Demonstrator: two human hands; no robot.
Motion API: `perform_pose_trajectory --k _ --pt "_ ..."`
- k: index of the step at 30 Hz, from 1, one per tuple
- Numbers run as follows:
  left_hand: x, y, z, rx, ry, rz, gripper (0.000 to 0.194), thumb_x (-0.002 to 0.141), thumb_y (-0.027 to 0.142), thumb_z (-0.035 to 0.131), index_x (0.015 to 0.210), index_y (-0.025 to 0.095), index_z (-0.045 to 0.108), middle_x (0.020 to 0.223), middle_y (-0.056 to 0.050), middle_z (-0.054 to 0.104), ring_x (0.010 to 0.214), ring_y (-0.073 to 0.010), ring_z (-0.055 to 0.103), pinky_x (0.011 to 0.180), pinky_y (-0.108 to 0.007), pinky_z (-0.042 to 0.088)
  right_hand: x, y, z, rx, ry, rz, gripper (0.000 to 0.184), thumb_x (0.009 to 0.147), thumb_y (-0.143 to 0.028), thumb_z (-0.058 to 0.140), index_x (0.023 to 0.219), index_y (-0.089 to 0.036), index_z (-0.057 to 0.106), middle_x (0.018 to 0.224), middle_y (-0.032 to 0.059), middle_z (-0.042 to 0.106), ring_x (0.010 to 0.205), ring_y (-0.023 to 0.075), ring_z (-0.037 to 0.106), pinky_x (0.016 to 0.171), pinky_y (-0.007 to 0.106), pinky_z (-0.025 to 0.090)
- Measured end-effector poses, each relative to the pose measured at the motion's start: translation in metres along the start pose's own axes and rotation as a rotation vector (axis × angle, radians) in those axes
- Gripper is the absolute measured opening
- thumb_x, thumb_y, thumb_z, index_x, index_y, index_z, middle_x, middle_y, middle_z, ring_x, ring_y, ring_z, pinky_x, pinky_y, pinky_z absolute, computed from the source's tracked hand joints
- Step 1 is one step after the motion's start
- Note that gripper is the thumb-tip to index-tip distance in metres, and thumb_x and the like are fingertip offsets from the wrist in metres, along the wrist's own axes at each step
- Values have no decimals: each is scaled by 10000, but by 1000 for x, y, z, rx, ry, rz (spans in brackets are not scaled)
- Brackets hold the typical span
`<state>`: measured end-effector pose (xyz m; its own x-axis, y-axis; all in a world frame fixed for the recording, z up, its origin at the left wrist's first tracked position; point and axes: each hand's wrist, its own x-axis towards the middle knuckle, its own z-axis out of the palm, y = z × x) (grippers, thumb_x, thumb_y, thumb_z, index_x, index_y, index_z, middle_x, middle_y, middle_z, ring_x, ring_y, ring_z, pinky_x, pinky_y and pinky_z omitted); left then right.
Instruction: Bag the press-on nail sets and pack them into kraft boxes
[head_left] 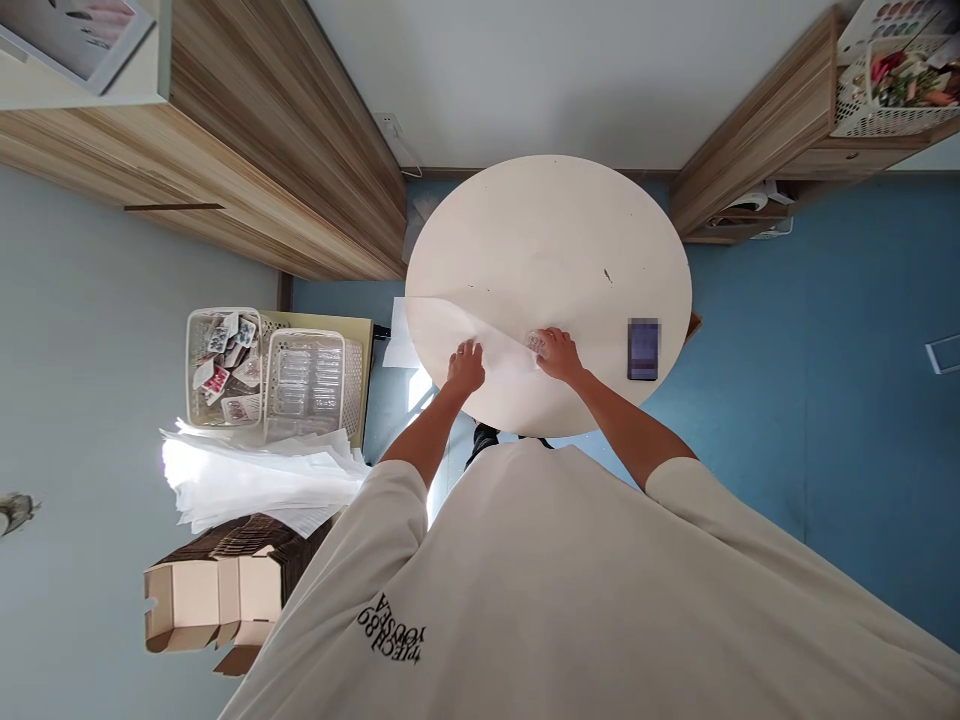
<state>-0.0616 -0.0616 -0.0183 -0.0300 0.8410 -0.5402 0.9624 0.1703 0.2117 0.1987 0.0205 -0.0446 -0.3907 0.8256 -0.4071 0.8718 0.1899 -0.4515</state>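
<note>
A thin white sheet [442, 320] lies across the left part of the round white table [555, 220], its left end hanging over the edge. My left hand [466, 367] has its fingers curled down on the sheet's near side, apparently gripping it. At the sheet's right end, a small clear plastic case [535, 343] with a faint reddish pattern is in the fingers of my right hand [559, 354]. The fingers partly cover the case, so its contents are not clear.
A phone [643, 349] lies at the table's right. To my left stand a basket of printed packets [225, 365], a basket of clear cases [304, 375], a stack of white sheets [262, 480] and cardboard boxes [214, 600]. Wooden cabinets [300, 120] flank the table.
</note>
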Motion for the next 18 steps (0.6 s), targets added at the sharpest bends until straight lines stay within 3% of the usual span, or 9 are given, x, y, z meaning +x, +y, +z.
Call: perform_pose_trajectory --k 3,8,12,15,18 --pt "2 0 0 9 -22 6 712 950 196 492 1656 173 406 1735 -207 344 1619 -377 303 1223 -558 391 6 0 0 84 36 110 509 991 -320 478 1484 -218 555 1530 168 519 1365 373 483 1114 513 451" --pt "8 -3 -3 3 -50 23 724 966 207 480 1681 196 366 1714 -216 374 1590 -393 350 1175 -556 451 11 0 -1 42 27 110 406 935 -373 639 1309 -213 630 1464 186 530 1302 386 512 1074 515 466" --pt "11 -4 -5 24 -93 25 740 963 202 474 1691 160 344 1719 -241 343 1578 -411 360 1155 -536 474 13 -4 -2 83 22 167 347 886 -346 696 1194 -218 600 1375 175 570 1253 359 537 1040 487 472" --pt "13 0 -10 39 -105 36 801 943 199 500 1715 188 286 1688 -255 375 1552 -433 386 1113 -559 500 11 -2 -6 233 25 220 335 865 -338 696 1149 -251 541 1218 111 635 1061 285 602 928 423 508" --pt "17 7 -21 55 -126 41 898 935 178 509 1751 251 142 1587 -271 463 1448 -435 507 1019 -543 549 2 6 -17 420 115 324 285 882 -334 636 1125 -277 500 1043 38 642 835 216 589 763 348 498"
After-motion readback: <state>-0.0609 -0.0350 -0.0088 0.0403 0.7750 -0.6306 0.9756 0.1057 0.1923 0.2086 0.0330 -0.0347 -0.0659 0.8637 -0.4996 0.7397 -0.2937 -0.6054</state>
